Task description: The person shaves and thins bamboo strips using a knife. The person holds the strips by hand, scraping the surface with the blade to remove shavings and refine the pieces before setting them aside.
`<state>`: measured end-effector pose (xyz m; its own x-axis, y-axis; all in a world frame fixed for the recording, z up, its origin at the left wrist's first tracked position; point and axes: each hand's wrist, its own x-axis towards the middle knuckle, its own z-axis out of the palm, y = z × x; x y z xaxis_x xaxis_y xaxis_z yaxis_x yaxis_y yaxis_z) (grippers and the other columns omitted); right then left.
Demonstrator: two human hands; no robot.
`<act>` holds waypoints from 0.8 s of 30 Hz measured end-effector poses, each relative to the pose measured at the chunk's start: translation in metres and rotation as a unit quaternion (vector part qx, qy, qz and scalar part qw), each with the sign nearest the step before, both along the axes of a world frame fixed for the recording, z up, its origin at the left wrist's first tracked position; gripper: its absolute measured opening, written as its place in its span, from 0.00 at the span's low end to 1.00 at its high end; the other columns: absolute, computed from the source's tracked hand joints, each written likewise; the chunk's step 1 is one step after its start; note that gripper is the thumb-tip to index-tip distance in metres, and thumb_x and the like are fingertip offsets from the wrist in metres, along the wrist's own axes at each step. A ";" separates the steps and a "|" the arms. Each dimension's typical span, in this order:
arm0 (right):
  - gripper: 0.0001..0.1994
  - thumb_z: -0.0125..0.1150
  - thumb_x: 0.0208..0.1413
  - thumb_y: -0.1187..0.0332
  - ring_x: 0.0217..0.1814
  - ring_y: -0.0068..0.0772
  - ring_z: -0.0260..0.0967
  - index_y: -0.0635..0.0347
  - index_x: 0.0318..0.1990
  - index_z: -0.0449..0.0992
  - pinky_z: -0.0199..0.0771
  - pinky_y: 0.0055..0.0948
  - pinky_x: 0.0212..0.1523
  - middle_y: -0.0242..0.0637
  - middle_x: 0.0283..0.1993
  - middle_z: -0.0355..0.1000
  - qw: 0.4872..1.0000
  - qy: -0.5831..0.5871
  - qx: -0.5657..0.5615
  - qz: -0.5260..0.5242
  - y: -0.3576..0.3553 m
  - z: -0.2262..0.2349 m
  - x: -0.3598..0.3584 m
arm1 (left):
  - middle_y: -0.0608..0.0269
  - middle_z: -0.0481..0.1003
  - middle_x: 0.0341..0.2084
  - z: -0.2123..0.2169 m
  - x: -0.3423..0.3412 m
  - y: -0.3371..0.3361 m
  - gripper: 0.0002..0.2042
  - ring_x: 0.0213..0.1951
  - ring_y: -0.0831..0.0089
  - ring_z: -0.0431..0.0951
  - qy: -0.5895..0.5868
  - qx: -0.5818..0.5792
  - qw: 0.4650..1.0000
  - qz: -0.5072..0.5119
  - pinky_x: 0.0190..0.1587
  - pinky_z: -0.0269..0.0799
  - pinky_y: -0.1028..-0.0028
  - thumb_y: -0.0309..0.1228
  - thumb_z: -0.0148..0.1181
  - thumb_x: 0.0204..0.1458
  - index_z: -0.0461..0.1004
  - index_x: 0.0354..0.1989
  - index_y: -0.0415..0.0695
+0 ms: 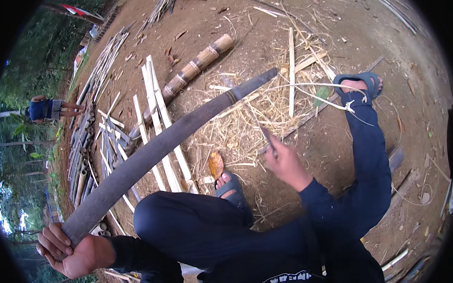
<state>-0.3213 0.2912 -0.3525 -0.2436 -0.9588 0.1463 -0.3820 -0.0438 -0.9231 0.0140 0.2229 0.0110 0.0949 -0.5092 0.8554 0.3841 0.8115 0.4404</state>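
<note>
Our left hand (77,254) grips the bamboo (157,152) at its lower-left end, the long axis slanting to the frame's upper centre, while our right hand (288,165), closed around a knife (266,133), sits nearer the far tip.

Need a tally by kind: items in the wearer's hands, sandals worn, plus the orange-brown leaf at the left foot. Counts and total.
Dark pole, in left hand: 1
Bladed tool, blurred, in right hand: 1
Sandals: 2
Orange-brown leaf: 1
Total: 5
</note>
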 end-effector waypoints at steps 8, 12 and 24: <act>0.31 0.53 0.60 0.72 0.18 0.36 0.71 0.56 0.72 0.57 0.72 0.34 0.22 0.38 0.20 0.71 0.988 -0.061 0.117 -0.080 -0.017 -0.033 -0.007 | 0.67 0.55 0.15 -0.005 0.007 -0.008 0.06 0.16 0.76 0.54 0.027 0.036 0.998 0.032 0.21 0.52 0.76 0.30 0.44 0.55 0.63 0.29 0.41; 0.31 0.52 0.60 0.72 0.19 0.36 0.71 0.57 0.72 0.56 0.72 0.36 0.22 0.39 0.21 0.72 0.997 -0.033 0.063 -0.020 0.014 -0.007 0.002 | 0.65 0.57 0.17 -0.007 0.006 -0.001 0.11 0.17 0.74 0.55 0.053 0.013 0.998 0.022 0.22 0.54 0.73 0.36 0.43 0.56 0.63 0.32 0.40; 0.28 0.61 0.61 0.65 0.21 0.37 0.68 0.52 0.69 0.64 0.71 0.36 0.24 0.37 0.23 0.66 0.969 -0.021 -0.230 0.083 0.041 0.133 0.067 | 0.60 0.66 0.28 -0.008 -0.062 0.036 0.13 0.32 0.69 0.67 0.046 -0.048 0.997 0.034 0.38 0.66 0.67 0.36 0.44 0.64 0.65 0.29 0.42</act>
<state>-0.2546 0.3327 -0.2191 -0.1060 -0.8207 0.5614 -0.2958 -0.5129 -0.8058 -0.0485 0.2588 0.0030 0.2066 -0.4148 0.8861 0.3610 0.8741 0.3250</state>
